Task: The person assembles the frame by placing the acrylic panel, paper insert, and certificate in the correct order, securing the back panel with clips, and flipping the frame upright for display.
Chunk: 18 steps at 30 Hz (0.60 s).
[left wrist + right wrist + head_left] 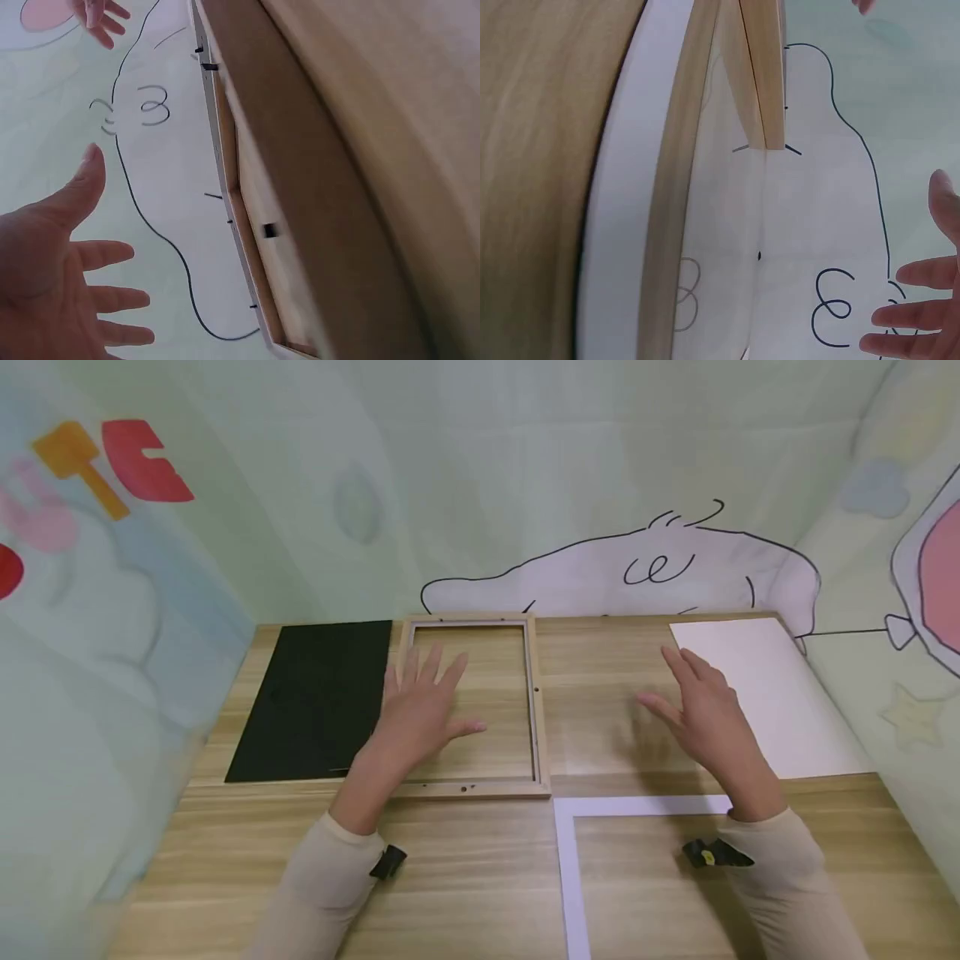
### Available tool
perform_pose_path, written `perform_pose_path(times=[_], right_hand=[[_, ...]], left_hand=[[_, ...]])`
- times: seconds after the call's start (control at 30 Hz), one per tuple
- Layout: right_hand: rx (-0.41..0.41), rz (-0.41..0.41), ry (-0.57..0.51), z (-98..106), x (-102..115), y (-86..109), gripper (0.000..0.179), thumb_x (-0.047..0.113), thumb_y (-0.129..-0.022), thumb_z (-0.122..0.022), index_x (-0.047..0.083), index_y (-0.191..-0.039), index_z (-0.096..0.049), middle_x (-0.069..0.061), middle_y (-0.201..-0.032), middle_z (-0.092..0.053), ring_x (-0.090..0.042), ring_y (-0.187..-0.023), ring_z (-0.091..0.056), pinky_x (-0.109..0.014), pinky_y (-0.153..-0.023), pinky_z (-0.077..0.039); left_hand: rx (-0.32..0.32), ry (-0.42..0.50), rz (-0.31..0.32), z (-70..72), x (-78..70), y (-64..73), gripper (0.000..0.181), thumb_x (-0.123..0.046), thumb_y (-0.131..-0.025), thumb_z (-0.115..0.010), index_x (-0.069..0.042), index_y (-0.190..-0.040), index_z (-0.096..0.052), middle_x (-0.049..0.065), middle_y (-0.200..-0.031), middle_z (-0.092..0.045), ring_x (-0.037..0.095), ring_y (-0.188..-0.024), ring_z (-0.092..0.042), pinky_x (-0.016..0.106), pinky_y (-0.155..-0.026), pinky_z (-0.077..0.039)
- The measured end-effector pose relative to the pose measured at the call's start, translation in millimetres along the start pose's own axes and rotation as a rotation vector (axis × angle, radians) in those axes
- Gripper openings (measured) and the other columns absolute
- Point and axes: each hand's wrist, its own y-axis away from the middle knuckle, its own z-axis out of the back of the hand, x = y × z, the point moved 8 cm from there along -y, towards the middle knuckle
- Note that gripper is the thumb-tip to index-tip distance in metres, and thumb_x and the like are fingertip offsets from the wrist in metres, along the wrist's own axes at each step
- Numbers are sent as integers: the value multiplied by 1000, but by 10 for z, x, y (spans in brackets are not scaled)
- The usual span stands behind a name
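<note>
- Wood-grain table (450,877), cartoon backdrop (285,485) behind.
- Both hands empty: left hand (416,710) spread over the wooden frame (539,727), right hand (705,718) extended by the white sheet (795,693).
- Watch that low right sleeve (780,877): it could drag the white border (568,868) askew!

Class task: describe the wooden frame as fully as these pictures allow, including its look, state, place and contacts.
The wooden frame is a rectangle of pale, wood-looking rails with a thin greyish inner lip and small dark marks. It lies flat on the table, whose grain shows through its open middle. A black sheet lies to its left. The left hand is spread above its left side, apparently not touching.
</note>
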Motion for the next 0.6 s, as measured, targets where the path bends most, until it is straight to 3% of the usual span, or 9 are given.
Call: perform_pose_path(times=[0.1, 0.17, 0.33, 0.4, 0.5, 0.6], right_hand=[[23, -44, -37, -20, -52, 39, 73, 52, -87, -56, 13, -145, -33, -26, -139, -41, -49, -124, -36, -64, -96, -28], [22, -69, -43, 10, -123, 72, 67, 49, -88, -56, 11, -141, -40, -25, -131, -49, -45, -118, -45, -60, -92, -36], [-44, -169, -54, 94, -354, 173, 43, 39, -90, -58, 10, -121, -61, -19, -100, -67, -33, -86, -64, -44, -65, -48], [-59, -241, -65, 106, -487, 227, 39, 39, -90, -58, 10, -114, -66, -17, -91, -69, -29, -76, -64, -36, -57, -46], [-45, -355, -73, 92, -691, 309, 38, 41, -90, -58, 10, -107, -69, -16, -87, -70, -24, -69, -60, -29, -53, -39], [-23, -428, -68, 50, -838, 377, 35, 38, -89, -60, 9, -104, -71, -17, -87, -70, -25, -70, -59, -30, -55, -37]], left_hand=[[7, -24, -21, 34, -115, -167, 91, -67, -76, -58, -23, -148, -23, 13, -153, -24, 40, -141, -16, 64, -109, -14], [-3, -21, -42, 42, -223, -354, 85, -64, -78, -58, -20, -146, -30, 11, -149, -33, 37, -138, -27, 59, -107, -23], [-75, 48, -58, 16, -415, -842, 50, -44, -85, -64, -16, -125, -59, 4, -120, -62, 24, -111, -55, 43, -89, -46], [-91, 120, -41, -15, -474, -1029, 36, -36, -86, -65, -17, -116, -66, 1, -107, -68, 19, -95, -60, 36, -80, -50], [-81, 233, 12, -100, -559, -1292, 24, -26, -87, -63, -18, -108, -70, -2, -100, -71, 13, -79, -61, 29, -69, -51], [-80, 282, 87, -201, -634, -1515, 22, -23, -87, -61, -20, -105, -71, -4, -104, -71, 13, -84, -63, 30, -71, -52]])
